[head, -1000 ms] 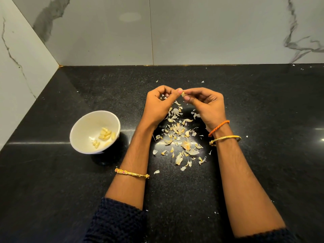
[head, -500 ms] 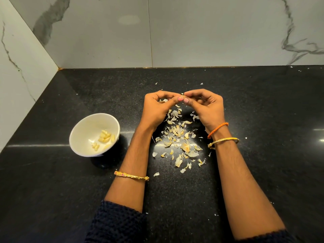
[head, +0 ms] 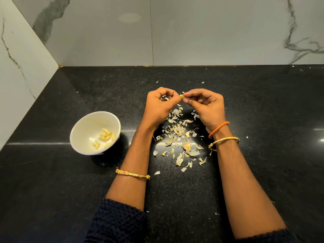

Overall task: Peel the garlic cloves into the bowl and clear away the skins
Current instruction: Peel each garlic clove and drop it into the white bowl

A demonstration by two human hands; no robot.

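While hands (head: 182, 102) pinch a clove (head: 182, 96), peeled cloves (head: 105, 135) fill the bowl (head: 84, 127)

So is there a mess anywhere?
Yes: papery garlic skins lie scattered on the black counter between the wrists, with stray flecks further out. The peeled cloves sit neatly inside the white bowl.

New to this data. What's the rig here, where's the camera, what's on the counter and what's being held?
No robot: a person works with bare hands. The one picture comes from a wide-angle camera worn on the head, looking forward and down. The left hand and right hand meet above a black counter and together pinch a small garlic clove. Below them lies a scatter of papery garlic skins. To the left stands a white bowl holding peeled cloves. Both wrists wear bangles; marble tiles line the walls.
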